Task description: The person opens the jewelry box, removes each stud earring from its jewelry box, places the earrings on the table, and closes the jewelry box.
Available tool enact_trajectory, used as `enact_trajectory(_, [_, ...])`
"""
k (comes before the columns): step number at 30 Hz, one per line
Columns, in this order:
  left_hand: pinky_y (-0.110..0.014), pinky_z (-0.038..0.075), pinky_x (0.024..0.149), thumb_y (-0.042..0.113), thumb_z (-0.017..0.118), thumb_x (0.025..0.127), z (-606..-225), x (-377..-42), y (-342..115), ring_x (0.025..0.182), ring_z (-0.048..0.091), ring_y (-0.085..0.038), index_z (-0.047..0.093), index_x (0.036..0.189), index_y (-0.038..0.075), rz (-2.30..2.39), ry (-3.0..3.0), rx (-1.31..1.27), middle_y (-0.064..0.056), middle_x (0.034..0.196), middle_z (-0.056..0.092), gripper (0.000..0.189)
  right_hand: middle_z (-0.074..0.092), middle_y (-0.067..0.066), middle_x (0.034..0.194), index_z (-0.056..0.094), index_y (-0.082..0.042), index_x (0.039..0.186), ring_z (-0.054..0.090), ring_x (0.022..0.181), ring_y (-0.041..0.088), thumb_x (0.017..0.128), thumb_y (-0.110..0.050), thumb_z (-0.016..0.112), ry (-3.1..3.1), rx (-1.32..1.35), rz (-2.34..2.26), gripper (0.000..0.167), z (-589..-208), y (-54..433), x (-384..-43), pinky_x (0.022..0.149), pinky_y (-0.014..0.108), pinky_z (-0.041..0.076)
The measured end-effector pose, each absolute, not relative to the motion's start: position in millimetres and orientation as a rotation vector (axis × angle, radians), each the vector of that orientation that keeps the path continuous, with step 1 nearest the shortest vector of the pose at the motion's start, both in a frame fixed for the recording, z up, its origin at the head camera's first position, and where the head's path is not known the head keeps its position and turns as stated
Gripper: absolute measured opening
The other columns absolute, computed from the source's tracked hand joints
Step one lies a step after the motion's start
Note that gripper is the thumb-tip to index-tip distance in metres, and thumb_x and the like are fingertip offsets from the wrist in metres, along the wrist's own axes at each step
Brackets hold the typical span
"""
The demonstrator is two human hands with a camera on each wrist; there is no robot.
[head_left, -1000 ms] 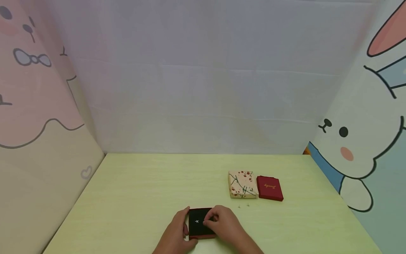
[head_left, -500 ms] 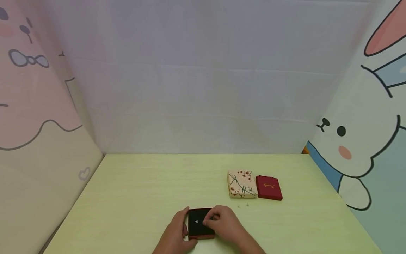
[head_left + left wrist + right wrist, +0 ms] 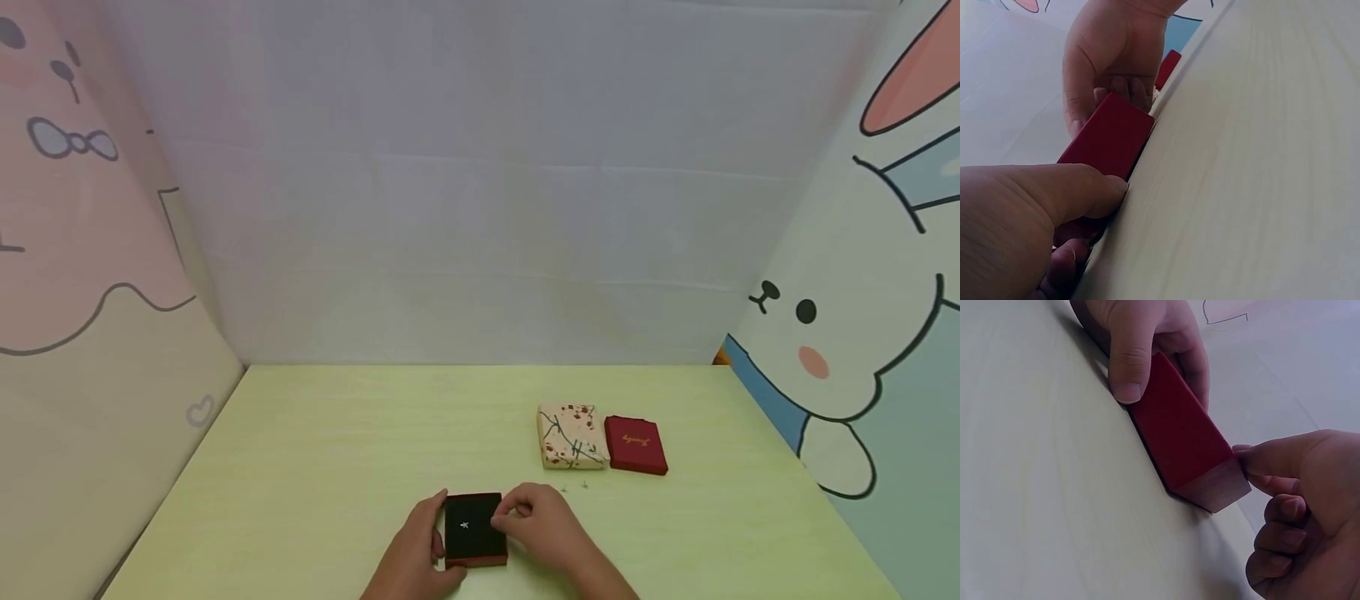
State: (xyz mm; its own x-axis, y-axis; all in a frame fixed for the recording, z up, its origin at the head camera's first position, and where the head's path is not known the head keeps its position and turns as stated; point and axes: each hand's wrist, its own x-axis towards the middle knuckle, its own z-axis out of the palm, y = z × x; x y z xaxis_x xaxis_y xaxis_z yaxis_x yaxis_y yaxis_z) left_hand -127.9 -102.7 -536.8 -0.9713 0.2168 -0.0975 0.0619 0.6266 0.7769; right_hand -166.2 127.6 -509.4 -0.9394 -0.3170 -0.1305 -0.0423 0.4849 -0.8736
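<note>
An open dark-red jewelry box [image 3: 483,562] with a black insert [image 3: 476,510] rests at the table's front. A tiny silvery star-shaped piece [image 3: 464,525] sits on the insert. My left hand [image 3: 422,542] grips the box from its left side, thumb on the near wall and fingers round the far one. At the box's right edge is my right hand [image 3: 542,525], fingers curled and thumb meeting forefinger. In the right wrist view, the fingertips of that right hand [image 3: 1310,506] are at the box's upper corner, partly hidden; whether they pinch something small cannot be made out.
Farther back on the right lie a cream box with a floral print [image 3: 572,437] and a flat dark-red piece with gold lettering [image 3: 636,444], side by side. Two tiny items [image 3: 585,484] lie in front of them. A white wall sheet [image 3: 480,208] closes off the back.
My right hand has shifted slightly right, from over the black insert to the box's right edge, uncovering more of the insert. My left hand and the box have stayed in place.
</note>
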Motion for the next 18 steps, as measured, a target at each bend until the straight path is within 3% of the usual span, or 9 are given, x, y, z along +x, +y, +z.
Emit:
enact_trajectory(9, [-0.026,0.043,0.066,0.027,0.092,0.075,-539,-129,-102,0.075,0.049,-0.009,0.040,0.153,0.000,1.252,2.680,0.223,0.001,0.094,0.049,0.097,0.042,-0.004,0.068,0.077,-0.020,0.088,0.044,0.067,0.016,0.091,-0.026,0.080,2.462,-0.323,-1.436,0.008,-500,134,-164,0.059,0.030,0.035])
enact_trajectory(18, [-0.026,0.043,0.066,0.026,0.091,0.075,-542,-128,-102,0.074,0.048,-0.007,0.038,0.152,-0.002,1.274,2.690,0.259,0.002,0.090,0.049,0.098,0.042,-0.004,0.070,0.076,-0.020,0.089,0.042,0.067,0.014,0.090,-0.028,0.082,2.562,-0.242,-1.400,0.009,-500,176,-164,0.058,0.029,0.035])
